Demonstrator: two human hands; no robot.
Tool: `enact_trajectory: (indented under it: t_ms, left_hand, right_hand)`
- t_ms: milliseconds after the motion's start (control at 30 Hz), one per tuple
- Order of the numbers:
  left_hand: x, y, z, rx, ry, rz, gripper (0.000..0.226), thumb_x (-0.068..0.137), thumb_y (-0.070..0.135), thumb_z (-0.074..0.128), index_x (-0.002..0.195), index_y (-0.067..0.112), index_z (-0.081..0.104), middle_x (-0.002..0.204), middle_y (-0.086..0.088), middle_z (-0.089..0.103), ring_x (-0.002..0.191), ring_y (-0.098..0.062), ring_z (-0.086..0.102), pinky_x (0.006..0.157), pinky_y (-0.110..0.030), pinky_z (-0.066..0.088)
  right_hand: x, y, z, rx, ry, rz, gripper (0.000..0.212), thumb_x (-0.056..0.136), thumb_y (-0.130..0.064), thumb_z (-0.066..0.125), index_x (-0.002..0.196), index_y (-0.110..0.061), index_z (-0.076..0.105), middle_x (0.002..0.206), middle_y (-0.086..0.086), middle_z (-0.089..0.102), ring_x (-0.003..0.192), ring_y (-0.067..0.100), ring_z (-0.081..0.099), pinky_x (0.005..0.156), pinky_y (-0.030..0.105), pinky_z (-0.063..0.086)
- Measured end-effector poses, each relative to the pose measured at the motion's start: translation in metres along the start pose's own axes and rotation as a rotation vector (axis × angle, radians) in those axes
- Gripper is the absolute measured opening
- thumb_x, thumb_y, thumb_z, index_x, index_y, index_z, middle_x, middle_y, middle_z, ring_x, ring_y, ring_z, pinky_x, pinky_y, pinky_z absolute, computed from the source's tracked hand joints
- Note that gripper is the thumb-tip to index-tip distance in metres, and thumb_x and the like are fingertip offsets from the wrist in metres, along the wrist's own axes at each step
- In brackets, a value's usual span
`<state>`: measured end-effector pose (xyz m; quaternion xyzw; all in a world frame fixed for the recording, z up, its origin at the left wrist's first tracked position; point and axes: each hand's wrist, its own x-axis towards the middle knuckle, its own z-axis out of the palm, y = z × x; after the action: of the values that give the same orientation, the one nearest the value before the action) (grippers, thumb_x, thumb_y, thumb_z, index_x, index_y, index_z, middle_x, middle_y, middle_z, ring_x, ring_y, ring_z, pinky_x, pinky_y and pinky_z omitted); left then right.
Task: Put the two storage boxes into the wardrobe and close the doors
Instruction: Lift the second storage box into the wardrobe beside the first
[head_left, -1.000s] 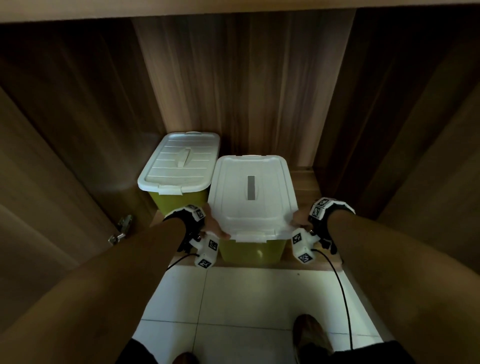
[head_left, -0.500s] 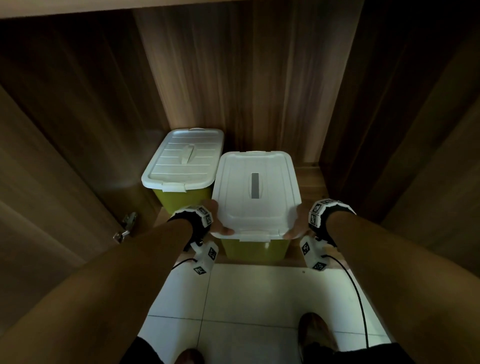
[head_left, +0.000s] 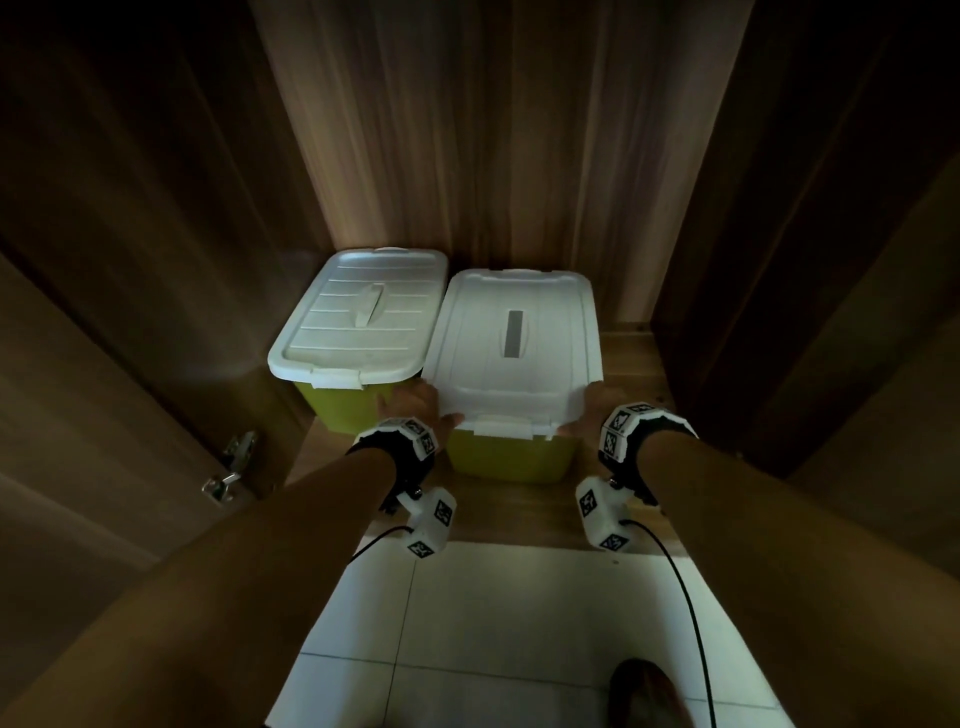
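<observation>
Two green storage boxes with white lids stand side by side on the wardrobe floor (head_left: 519, 514). The left box (head_left: 358, 332) sits further back, against the left wall. The right box (head_left: 514, 353) is nearer to me. My left hand (head_left: 415, 408) grips its near left lid corner, thumb lying on top of the lid. My right hand (head_left: 592, 410) grips the near right corner, thumb on the lid edge. Both wrists wear black bands with white marker cubes.
The wardrobe's left door (head_left: 78, 415) stands open, with a metal hinge (head_left: 231, 467) near its lower edge. The right door (head_left: 883, 364) is open too. White floor tiles (head_left: 493, 623) lie in front, and a shoe (head_left: 644, 696) shows at the bottom right.
Both hands have pushed the right box deeper into the wardrobe, from its front edge to beside the left box. More of the wardrobe floor now shows in front of it.
</observation>
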<state>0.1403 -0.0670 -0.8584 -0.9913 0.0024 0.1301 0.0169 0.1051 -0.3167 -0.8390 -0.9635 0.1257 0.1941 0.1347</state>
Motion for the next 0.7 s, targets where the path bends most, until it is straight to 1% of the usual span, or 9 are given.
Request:
enact_trajectory:
  t_ms: [67, 133, 233, 300, 400, 467, 567, 633, 700]
  left_hand:
    - [0.010, 0.006, 0.001, 0.000, 0.029, 0.001, 0.076, 0.099, 0.061, 0.039, 0.157, 0.012, 0.027, 0.163, -0.007, 0.027, 0.151, -0.028, 0.023, 0.124, -0.054, 0.012]
    - [0.018, 0.010, 0.003, 0.009, 0.042, 0.018, 0.072, 0.102, 0.058, 0.033, 0.158, 0.013, 0.024, 0.166, -0.004, 0.020, 0.154, -0.027, 0.015, 0.124, -0.057, 0.005]
    - [0.033, 0.014, 0.006, 0.019, 0.040, 0.040, 0.067, 0.104, 0.055, 0.026, 0.159, 0.017, 0.021, 0.169, 0.002, 0.008, 0.156, -0.030, -0.002, 0.119, -0.065, -0.007]
    - [0.044, 0.015, 0.004, -0.018, 0.009, 0.020, 0.068, 0.104, 0.056, 0.025, 0.160, 0.019, 0.017, 0.169, 0.005, 0.003, 0.155, -0.032, -0.008, 0.116, -0.068, -0.012]
    - [0.061, 0.017, 0.001, -0.104, -0.008, 0.006, 0.068, 0.103, 0.058, 0.027, 0.161, 0.023, 0.014, 0.169, 0.010, -0.001, 0.155, -0.034, -0.011, 0.115, -0.070, -0.011]
    - [0.069, 0.019, 0.002, -0.164, -0.016, -0.011, 0.068, 0.103, 0.057, 0.031, 0.161, 0.026, 0.011, 0.168, 0.013, -0.003, 0.154, -0.034, -0.014, 0.116, -0.070, -0.006]
    - [0.080, 0.020, 0.008, -0.203, -0.019, -0.028, 0.071, 0.102, 0.051, 0.042, 0.161, 0.029, 0.008, 0.168, 0.015, -0.003, 0.153, -0.034, -0.017, 0.117, -0.071, 0.002]
    - [0.084, 0.017, 0.012, -0.246, 0.017, -0.022, 0.072, 0.100, 0.054, 0.045, 0.160, 0.029, 0.014, 0.168, 0.015, 0.003, 0.154, -0.033, -0.016, 0.115, -0.071, 0.002]
    - [0.088, 0.013, 0.015, -0.292, 0.054, -0.014, 0.072, 0.097, 0.062, 0.042, 0.159, 0.030, 0.021, 0.167, 0.016, 0.008, 0.154, -0.032, -0.013, 0.114, -0.071, 0.001]
  right_hand:
    - [0.014, -0.002, -0.001, 0.078, 0.022, 0.016, 0.089, 0.093, -0.041, 0.069, 0.155, 0.003, 0.022, 0.158, 0.019, 0.034, 0.143, 0.032, 0.041, 0.112, 0.036, 0.039]
    - [0.026, -0.002, 0.000, 0.133, 0.039, 0.028, 0.090, 0.094, -0.039, 0.068, 0.156, 0.004, 0.018, 0.159, 0.021, 0.031, 0.144, 0.034, 0.039, 0.115, 0.039, 0.038]
    - [0.043, 0.002, 0.007, 0.139, 0.060, 0.005, 0.094, 0.099, -0.042, 0.060, 0.159, 0.000, 0.002, 0.166, 0.020, 0.010, 0.150, 0.037, 0.027, 0.120, 0.041, 0.030]
    - [0.054, 0.006, 0.012, 0.111, 0.079, -0.012, 0.094, 0.101, -0.046, 0.053, 0.160, -0.003, -0.006, 0.168, 0.018, -0.004, 0.151, 0.040, 0.022, 0.121, 0.043, 0.026]
    - [0.069, 0.007, 0.017, 0.077, 0.119, -0.038, 0.092, 0.102, -0.049, 0.048, 0.160, -0.005, -0.009, 0.167, 0.019, -0.012, 0.150, 0.045, 0.022, 0.122, 0.048, 0.027]
    - [0.078, 0.008, 0.021, 0.053, 0.154, -0.050, 0.091, 0.102, -0.050, 0.046, 0.160, -0.003, -0.007, 0.167, 0.022, -0.011, 0.150, 0.046, 0.021, 0.121, 0.051, 0.027]
    - [0.086, 0.012, 0.024, -0.031, 0.205, -0.074, 0.088, 0.103, -0.052, 0.041, 0.160, -0.001, -0.003, 0.166, 0.026, -0.007, 0.152, 0.047, 0.015, 0.121, 0.055, 0.024]
    - [0.086, 0.014, 0.023, 0.002, 0.175, -0.076, 0.088, 0.103, -0.052, 0.040, 0.160, -0.003, -0.005, 0.167, 0.022, -0.010, 0.152, 0.046, 0.013, 0.121, 0.056, 0.024]
    - [0.087, 0.017, 0.022, 0.044, 0.120, -0.075, 0.087, 0.104, -0.051, 0.039, 0.160, -0.005, -0.010, 0.167, 0.018, -0.016, 0.153, 0.044, 0.012, 0.121, 0.057, 0.024]
